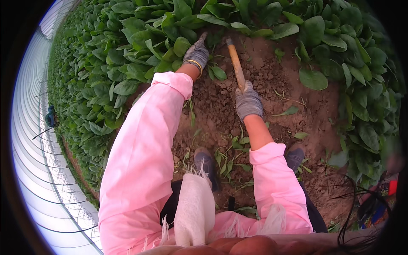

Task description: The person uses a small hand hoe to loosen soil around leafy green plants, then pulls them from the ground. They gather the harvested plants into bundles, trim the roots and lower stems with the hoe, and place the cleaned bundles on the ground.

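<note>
My right hand (pixel 249 100), in a grey knit glove, grips the wooden handle of a hand tool (pixel 236 62). A dark metal collar shows at the handle's far end; the tool's working end cannot be made out. My left hand (pixel 196 54), gloved alike, reaches to the base of the leafy green plants (pixel 181 47), which look like spinach. One finger points forward among the leaves, and whether anything is pinched there is hidden. Beside that wrist, a small plant (pixel 218 72) spreads low over the loose brown soil (pixel 213 95).
Dense greens (pixel 105 70) stand on the left, across the front and along the right (pixel 366 73). Cut leaves (pixel 229 159) litter the soil around my shoes (pixel 205 162). A hooped plastic greenhouse wall (pixel 41 165) curves at far left. Part of another person (pixel 382 188) shows at lower right.
</note>
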Tool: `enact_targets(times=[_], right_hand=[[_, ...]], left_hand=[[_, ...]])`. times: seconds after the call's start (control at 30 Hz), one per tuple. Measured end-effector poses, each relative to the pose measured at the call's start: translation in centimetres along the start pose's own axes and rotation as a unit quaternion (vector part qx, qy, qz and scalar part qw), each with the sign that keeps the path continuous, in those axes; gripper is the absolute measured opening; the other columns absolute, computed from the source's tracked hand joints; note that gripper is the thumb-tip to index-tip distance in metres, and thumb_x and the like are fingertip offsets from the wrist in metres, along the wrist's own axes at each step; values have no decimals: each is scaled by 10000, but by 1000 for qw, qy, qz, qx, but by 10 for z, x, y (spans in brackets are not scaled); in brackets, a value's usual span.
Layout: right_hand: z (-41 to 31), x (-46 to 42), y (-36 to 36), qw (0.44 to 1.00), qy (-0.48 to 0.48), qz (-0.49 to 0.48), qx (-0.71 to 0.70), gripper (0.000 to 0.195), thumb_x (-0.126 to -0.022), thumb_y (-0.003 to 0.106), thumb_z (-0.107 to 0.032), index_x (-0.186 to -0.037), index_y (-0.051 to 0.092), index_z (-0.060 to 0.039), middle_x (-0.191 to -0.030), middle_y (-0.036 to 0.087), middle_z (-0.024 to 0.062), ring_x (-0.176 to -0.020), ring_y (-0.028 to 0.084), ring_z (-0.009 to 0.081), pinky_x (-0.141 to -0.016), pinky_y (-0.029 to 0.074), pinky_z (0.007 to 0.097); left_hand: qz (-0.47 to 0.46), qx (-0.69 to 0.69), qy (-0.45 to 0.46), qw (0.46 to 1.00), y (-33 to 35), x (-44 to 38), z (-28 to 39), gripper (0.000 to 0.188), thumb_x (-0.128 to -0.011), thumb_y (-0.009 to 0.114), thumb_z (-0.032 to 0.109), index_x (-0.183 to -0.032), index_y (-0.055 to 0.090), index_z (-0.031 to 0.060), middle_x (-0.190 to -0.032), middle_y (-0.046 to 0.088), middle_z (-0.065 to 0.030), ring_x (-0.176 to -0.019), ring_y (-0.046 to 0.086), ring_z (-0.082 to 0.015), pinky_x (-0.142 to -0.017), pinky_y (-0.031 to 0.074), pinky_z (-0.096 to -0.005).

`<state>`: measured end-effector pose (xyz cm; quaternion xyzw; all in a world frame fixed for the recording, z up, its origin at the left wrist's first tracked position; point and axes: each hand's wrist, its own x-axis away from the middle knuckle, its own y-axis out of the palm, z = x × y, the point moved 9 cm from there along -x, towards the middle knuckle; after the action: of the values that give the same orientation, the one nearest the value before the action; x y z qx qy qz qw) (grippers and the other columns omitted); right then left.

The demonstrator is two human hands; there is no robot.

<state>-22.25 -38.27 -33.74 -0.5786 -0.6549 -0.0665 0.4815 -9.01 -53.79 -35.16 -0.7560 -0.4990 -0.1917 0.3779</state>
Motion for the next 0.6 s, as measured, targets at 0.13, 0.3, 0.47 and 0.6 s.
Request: enact_targets(times=[0.13,0.3,0.47,0.6], right_hand=[[-6,-23,-10,999,0,45,12,396,-975,475,-270,-1301,431,-49,-1025,641,235,-944,636,382,-843,504,463],[16,17,-30,998,12,-33,44,368,-973,487,-242,-1280,447,-44,-986,642,227,-924,640,374,-814,502,460],[57,38,-19,997,-54,44,11,366,-969,493,-229,-1282,443,-47,-980,636,240,-934,635,380,-807,497,473],[31,5,20,993,-54,58,-90,408,-973,480,-257,-1313,420,-38,-1087,620,253,-1014,615,401,-873,490,481]], left_hand=[[15,-11,-8,1000,-9,0,-6,306,-879,482,100,-1088,701,58,-1016,707,-63,-1080,620,-231,-1188,60,-504],[7,-10,-21,1000,3,6,-4,309,-878,483,105,-1095,697,56,-1041,701,-68,-1101,608,-236,-1188,64,-503],[6,4,-42,999,6,13,-10,311,-877,485,110,-1102,693,53,-1066,695,-74,-1122,595,-241,-1189,68,-501],[27,0,-58,998,0,18,-16,314,-877,486,114,-1108,689,51,-1085,690,-78,-1139,585,-245,-1189,71,-500]])
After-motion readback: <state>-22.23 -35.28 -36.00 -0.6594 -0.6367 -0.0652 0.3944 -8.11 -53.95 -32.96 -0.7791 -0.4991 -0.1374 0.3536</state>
